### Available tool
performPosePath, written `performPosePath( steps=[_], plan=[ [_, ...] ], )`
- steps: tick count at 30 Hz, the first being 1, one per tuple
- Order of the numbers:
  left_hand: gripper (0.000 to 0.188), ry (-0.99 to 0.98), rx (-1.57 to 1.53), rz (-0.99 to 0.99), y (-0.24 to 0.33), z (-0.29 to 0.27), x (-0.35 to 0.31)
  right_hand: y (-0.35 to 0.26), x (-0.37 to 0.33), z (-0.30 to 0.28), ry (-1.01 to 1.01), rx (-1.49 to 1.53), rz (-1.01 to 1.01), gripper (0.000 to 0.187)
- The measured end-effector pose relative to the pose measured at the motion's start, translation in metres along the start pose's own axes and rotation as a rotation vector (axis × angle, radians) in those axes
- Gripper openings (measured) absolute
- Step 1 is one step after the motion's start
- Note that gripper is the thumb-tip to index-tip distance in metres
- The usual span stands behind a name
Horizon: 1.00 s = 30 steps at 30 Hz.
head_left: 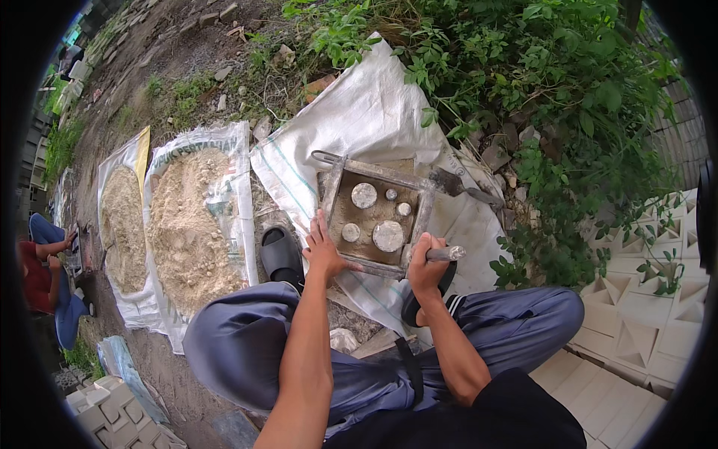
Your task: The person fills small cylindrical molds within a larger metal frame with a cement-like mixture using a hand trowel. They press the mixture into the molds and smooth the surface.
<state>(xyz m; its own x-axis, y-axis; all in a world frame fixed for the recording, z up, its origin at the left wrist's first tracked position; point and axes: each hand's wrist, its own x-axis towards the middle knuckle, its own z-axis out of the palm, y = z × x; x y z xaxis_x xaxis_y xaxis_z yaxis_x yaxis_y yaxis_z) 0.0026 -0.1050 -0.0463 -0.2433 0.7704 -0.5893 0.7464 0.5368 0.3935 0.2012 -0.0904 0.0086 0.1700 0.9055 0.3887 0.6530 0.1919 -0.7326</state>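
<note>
A square mould frame lies before me on a white woven sack. Inside it, several round pale discs of different sizes sit in brownish sand. My left hand rests with spread fingers against the frame's near left corner. At the near right corner, my right hand is wrapped round a short, thick grey-brown rod, whose end sticks out to the right; its other end is hidden by the fist. Off the frame's far right corner lies a trowel with a dark handle.
Two sacks of pale sand lie open at the left. Black slides are on my feet, beside the frame. Leafy plants crowd the far right, above stacked cream blocks. Another person sits at the far left.
</note>
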Motion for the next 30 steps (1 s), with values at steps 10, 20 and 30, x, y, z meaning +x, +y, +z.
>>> performPosePath(
  steps=[10, 20, 30],
  plan=[
    [0.167, 0.029, 0.006, 0.01, -0.001, 0.004, 0.007, -0.003, 0.011, -0.006, -0.058, -0.03, -0.098, 0.031],
    [0.168, 0.04, 0.008, 0.014, -0.006, 0.006, 0.001, -0.003, 0.027, -0.001, 0.056, 0.054, -0.002, 0.028],
    [0.167, 0.042, 0.004, 0.005, -0.001, 0.003, 0.008, -0.002, 0.065, 0.011, 0.008, 0.064, 0.024, 0.027]
  ],
)
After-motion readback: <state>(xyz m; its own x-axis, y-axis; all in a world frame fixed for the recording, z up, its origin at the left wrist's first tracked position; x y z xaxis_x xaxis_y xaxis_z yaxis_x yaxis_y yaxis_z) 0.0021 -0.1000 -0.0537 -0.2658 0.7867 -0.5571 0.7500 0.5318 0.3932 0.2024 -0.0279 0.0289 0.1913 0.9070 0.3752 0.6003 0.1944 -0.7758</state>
